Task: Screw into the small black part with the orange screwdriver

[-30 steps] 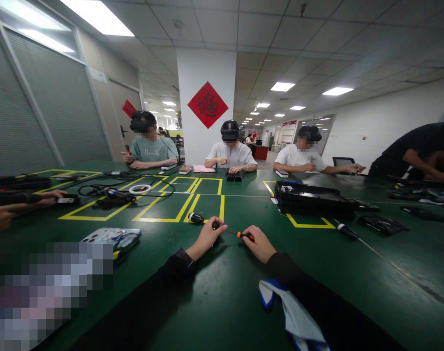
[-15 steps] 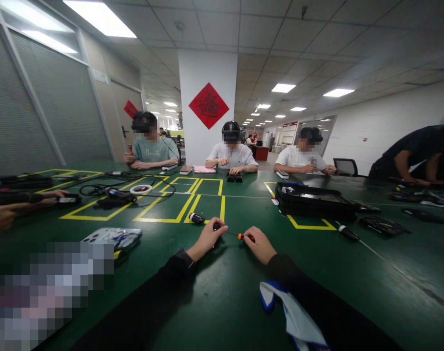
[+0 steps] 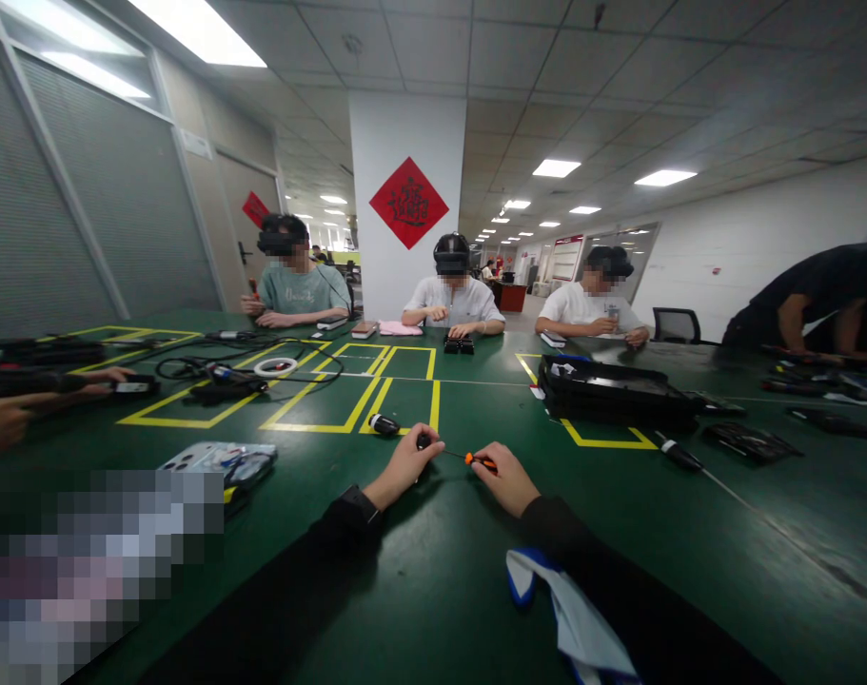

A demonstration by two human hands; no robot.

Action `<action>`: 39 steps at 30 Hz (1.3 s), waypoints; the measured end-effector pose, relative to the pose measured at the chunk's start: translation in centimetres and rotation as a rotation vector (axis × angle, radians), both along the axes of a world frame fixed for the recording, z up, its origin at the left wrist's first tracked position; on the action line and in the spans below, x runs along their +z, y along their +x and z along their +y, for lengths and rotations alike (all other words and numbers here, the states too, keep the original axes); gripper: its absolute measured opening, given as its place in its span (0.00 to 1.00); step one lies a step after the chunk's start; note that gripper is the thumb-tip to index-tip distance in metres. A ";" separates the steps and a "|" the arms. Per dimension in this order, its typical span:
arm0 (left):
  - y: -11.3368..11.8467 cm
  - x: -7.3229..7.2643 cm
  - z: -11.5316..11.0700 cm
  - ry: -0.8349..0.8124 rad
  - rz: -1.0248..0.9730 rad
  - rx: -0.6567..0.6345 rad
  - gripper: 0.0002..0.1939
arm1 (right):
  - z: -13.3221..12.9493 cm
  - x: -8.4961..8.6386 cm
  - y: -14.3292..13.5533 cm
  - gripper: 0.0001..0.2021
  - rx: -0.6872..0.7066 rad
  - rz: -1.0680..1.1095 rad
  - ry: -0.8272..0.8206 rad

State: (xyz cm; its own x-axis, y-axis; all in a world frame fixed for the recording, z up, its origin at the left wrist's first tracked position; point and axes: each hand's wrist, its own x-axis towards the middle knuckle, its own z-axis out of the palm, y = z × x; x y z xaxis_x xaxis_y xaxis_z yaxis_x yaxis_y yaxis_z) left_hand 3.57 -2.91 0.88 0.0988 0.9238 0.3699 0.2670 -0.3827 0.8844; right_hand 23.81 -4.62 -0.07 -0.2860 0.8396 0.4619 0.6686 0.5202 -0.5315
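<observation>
My right hand [image 3: 505, 478] is closed around the orange-and-black handle of a screwdriver [image 3: 482, 462]. Its thin metal shaft points left, toward my left hand [image 3: 405, 466]. Between the thumb and fingers of that left hand is a small black part [image 3: 423, 441], mostly covered, so its kind does not show. The shaft's tip reaches this part, but whether it sits in a screw is too small to tell. Just beyond my left hand lies a black cylinder with a white band [image 3: 384, 425].
A black open case [image 3: 619, 395] lies right of centre, with a black-handled tool [image 3: 681, 455] nearer me. A white-and-blue cloth [image 3: 582, 623] is by my right forearm. Cables [image 3: 226, 376] and a co-worker's hand [image 3: 108, 379] are at left. Several people sit or stand around the green table [image 3: 419, 590].
The fingers of my right hand have shifted on the screwdriver handle, and more of the handle shows. My left hand stays in place. The co-worker at right has moved their hands.
</observation>
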 end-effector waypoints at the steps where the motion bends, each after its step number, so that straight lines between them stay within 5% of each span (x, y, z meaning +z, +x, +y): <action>1: 0.0 0.0 0.0 0.007 -0.001 0.001 0.10 | 0.0 0.0 0.0 0.08 0.005 0.002 0.000; 39: -0.1 -0.8 0.7 0.016 0.008 -0.033 0.10 | 0.4 -0.1 0.2 0.09 -0.001 -0.017 0.029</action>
State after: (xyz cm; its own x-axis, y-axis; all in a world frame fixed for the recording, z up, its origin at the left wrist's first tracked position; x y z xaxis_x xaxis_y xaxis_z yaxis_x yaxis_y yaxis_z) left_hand 3.51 -2.24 0.07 0.1324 0.9141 0.3833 0.2608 -0.4052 0.8762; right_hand 24.01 -4.22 -0.19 -0.2928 0.8263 0.4811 0.6779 0.5342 -0.5050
